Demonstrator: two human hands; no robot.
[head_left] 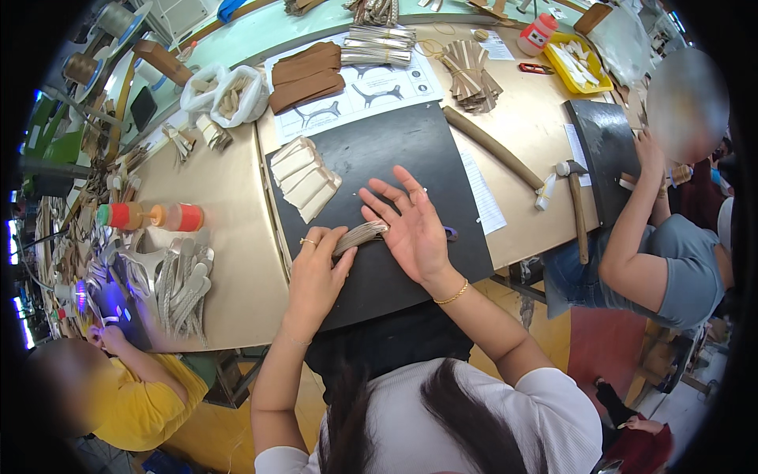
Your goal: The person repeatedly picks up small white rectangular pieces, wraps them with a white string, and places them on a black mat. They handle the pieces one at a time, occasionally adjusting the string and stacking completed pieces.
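My left hand [317,259] is closed around a bundle of thin grey-beige strips [361,236], which sticks out to the right between thumb and fingers. Beside the bundle's far end, my right hand [418,237] is open, palm up with its fingers spread. Both hands are over a black work mat [387,150]. A purple handle [451,234] shows partly from behind my right hand. Farther off on the mat's left side lie overlapping cream strap-like pieces [305,178].
Behind the mat are brown pieces [306,75], silvery strips [379,45] and a tied beige bundle [470,75]. A wooden bar [496,150] and a hammer [579,209] lie right. Red-labelled bottles [178,217] and braided straps [185,284] lie left. Co-workers sit on both sides.
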